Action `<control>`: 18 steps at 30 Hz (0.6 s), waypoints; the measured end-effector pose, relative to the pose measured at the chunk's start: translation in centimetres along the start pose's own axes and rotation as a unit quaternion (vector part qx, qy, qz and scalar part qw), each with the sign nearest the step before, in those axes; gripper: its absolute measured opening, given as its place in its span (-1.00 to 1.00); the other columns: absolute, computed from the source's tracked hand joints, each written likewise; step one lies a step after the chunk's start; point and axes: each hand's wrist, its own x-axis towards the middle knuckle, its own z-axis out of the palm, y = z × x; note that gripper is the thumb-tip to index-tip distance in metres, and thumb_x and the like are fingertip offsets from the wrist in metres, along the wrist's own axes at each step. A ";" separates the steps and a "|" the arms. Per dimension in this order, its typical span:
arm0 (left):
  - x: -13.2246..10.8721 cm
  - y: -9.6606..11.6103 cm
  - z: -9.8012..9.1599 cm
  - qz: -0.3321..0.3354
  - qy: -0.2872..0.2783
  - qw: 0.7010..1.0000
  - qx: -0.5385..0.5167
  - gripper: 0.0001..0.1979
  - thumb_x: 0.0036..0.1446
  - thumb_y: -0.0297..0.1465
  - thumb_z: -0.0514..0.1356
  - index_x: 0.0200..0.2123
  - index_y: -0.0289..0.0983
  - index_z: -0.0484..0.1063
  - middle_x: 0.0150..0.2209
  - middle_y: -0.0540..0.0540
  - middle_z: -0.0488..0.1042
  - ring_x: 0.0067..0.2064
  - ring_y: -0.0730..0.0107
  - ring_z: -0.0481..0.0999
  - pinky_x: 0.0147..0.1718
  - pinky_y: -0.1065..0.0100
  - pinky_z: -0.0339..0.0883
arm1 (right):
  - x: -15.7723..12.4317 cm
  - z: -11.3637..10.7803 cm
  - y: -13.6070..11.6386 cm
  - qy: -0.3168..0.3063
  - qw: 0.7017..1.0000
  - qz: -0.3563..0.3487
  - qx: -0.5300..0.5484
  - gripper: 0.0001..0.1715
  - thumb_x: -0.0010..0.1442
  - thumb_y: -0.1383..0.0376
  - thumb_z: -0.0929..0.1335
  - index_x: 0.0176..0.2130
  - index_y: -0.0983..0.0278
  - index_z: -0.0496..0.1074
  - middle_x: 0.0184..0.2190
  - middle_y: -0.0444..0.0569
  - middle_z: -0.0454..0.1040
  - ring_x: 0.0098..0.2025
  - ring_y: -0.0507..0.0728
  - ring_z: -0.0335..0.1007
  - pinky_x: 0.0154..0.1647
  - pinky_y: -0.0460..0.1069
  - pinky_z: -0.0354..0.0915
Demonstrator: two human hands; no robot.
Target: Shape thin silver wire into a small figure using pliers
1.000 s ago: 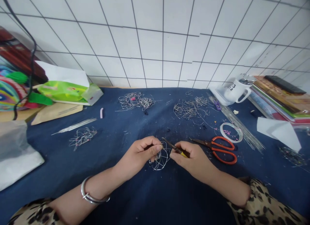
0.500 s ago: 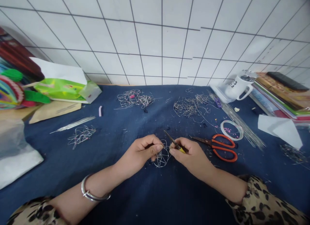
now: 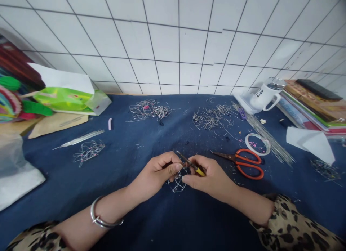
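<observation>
My left hand (image 3: 158, 173) is closed in a pinch on a small looped silver wire piece (image 3: 177, 182) held just above the dark blue cloth (image 3: 162, 222). My right hand (image 3: 209, 177) is closed round small pliers with a yellow handle (image 3: 193, 166), whose thin jaws point up-left toward the left fingertips. The two hands almost touch over the wire piece. A silver bangle sits on my left wrist. Both sleeves carry a leopard print.
Orange-handled scissors (image 3: 244, 162) lie right of my right hand. A tape ring (image 3: 257, 143), straight wire bundle (image 3: 266, 137) and white mug (image 3: 266, 94) are at the right. Wire tangles (image 3: 150, 110) (image 3: 213, 117) (image 3: 88, 152) lie further back. Green packet (image 3: 67, 98) and papers at left.
The right hand has moved left, closer to the left hand, and the pliers' tip has swung over the wire piece. The view has shifted slightly.
</observation>
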 end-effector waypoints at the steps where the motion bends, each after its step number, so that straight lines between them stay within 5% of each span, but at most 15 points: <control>1: 0.0 0.0 0.1 0.000 -0.001 1.000 -0.005 -0.84 0.16 -0.36 0.11 -0.40 -0.35 0.35 -0.40 -0.03 0.35 -0.49 0.57 0.27 -0.49 0.46 0.22 | 0.0 0.1 0.0 0.004 1.000 0.002 -0.012 -0.76 0.00 0.21 0.38 -0.32 0.25 0.31 -0.54 -0.25 0.19 -0.52 -0.08 0.08 -0.53 -0.16 0.08; 10: -0.2 0.1 0.5 -0.002 0.017 1.000 -0.013 -0.84 0.16 -0.37 0.12 -0.42 -0.33 0.37 -0.47 0.03 0.30 -0.50 0.59 0.24 -0.50 0.50 0.18 | 0.0 -0.1 0.1 0.049 0.988 -0.018 -0.147 -0.77 -0.05 0.19 0.38 -0.39 0.25 0.30 -0.48 -0.20 0.28 -0.44 -0.03 0.20 -0.45 -0.13 0.12; 18: -0.1 -0.2 0.7 -0.001 0.033 0.998 -0.046 -0.86 0.15 -0.37 0.13 -0.37 -0.32 0.40 -0.40 -0.03 0.34 -0.45 0.52 0.28 -0.48 0.46 0.23 | 0.1 -0.2 0.0 0.055 0.992 0.006 -0.115 -0.82 -0.02 0.23 0.34 -0.35 0.23 0.30 -0.53 -0.22 0.27 -0.49 -0.04 0.18 -0.49 -0.14 0.14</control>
